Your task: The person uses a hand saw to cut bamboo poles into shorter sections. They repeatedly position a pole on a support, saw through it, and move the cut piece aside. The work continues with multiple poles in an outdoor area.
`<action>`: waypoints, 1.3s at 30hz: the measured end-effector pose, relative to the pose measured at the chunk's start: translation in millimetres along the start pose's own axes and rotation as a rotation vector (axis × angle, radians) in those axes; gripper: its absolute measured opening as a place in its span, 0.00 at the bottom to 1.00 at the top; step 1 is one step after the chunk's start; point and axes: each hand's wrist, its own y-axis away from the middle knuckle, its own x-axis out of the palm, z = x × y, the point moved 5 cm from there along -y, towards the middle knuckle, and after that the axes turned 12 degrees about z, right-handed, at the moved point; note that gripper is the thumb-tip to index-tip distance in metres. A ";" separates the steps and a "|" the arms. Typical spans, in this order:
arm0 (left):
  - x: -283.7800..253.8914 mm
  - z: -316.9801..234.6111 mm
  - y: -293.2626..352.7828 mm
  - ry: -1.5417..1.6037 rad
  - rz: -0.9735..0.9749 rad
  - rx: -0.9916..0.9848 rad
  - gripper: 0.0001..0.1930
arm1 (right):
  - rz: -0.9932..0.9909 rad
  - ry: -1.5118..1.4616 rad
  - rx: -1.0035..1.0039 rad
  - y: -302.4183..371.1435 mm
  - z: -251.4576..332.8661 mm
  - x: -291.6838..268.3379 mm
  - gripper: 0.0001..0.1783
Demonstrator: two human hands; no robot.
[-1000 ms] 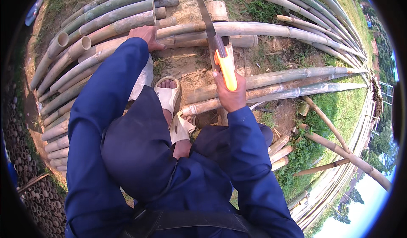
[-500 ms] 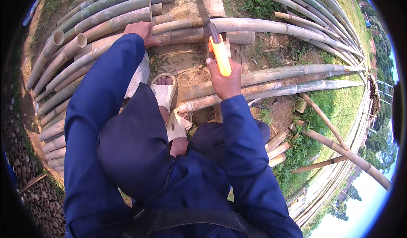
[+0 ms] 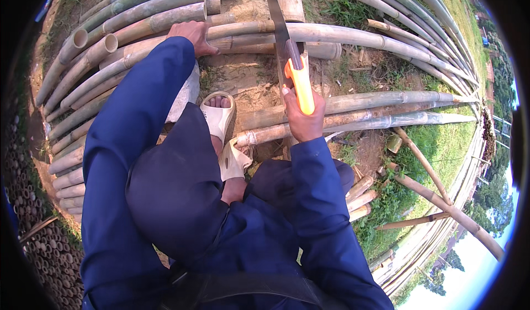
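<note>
My right hand [image 3: 305,117] is wrapped round the orange handle of a handsaw [image 3: 279,20]. Its long blade points away from me and crosses a long bamboo pole [image 3: 342,34] that runs from left to right. Whether the teeth have entered the pole cannot be made out. Left of the blade, my left hand [image 3: 192,36] grips the same pole, thumb on the near side. A thicker bamboo piece [image 3: 323,51] lies just beyond and below the pole, and a short bamboo stump [image 3: 291,7] stands behind the blade.
Stacked bamboo poles [image 3: 132,23] fill the left side, and more poles [image 3: 397,12] fan out at the far right. Several poles [image 3: 359,104] lie beside my right hand. A pale stone [image 3: 186,93] sits near my sandal [image 3: 219,117]. Crossed bamboo supports [image 3: 447,208] stand at right.
My right hand has drawn the saw back toward me, its blade still across the pole. My left hand keeps its hold on the pole. The whole view has shifted slightly.
</note>
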 end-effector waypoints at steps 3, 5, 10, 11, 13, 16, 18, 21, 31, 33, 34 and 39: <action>5.8 8.1 0.8 -0.018 -0.001 -0.049 0.41 | 0.009 -0.081 0.135 99.5 5.2 -18.3 0.09; 8.3 6.5 8.3 0.013 0.022 -0.060 0.42 | 0.014 -0.013 0.204 150.5 17.6 -28.1 0.15; 3.9 -0.6 8.3 0.047 0.014 -0.035 0.37 | 0.009 0.029 0.137 77.9 3.9 -19.8 0.09; 2.8 -6.2 2.3 0.053 0.009 -0.021 0.38 | -0.011 0.109 -0.018 30.5 8.6 -12.3 0.06; -0.3 -2.7 6.5 0.089 0.024 -0.036 0.41 | 0.006 0.045 -0.065 -24.9 19.2 -2.2 0.07; -1.4 -4.4 22.7 0.179 -0.017 -0.051 0.48 | 0.007 -0.041 -0.016 -29.0 1.9 -7.9 0.07; 16.0 0.9 33.6 0.184 -0.139 -0.068 0.53 | 0.035 -0.085 0.016 -28.6 -3.9 -8.4 0.08; 42.8 -20.2 75.2 0.144 -0.359 -0.109 0.55 | 0.015 -0.066 -0.067 -29.7 -0.5 -5.9 0.10; 67.0 -2.2 111.2 -0.023 -0.432 0.097 0.38 | 0.053 -0.108 -0.086 -28.9 0.9 -5.0 0.11; 68.4 -0.1 112.0 -0.144 -0.541 0.167 0.27 | 0.060 -0.128 -0.063 -26.3 4.1 -4.5 0.11; 74.2 -0.2 111.0 -0.201 -0.505 0.190 0.26 | 0.052 -0.138 -0.059 -26.4 2.1 -4.5 0.11; 129.5 -6.7 121.6 -0.253 -0.342 0.273 0.15 | 0.058 -0.146 -0.072 -28.2 3.8 -5.3 0.11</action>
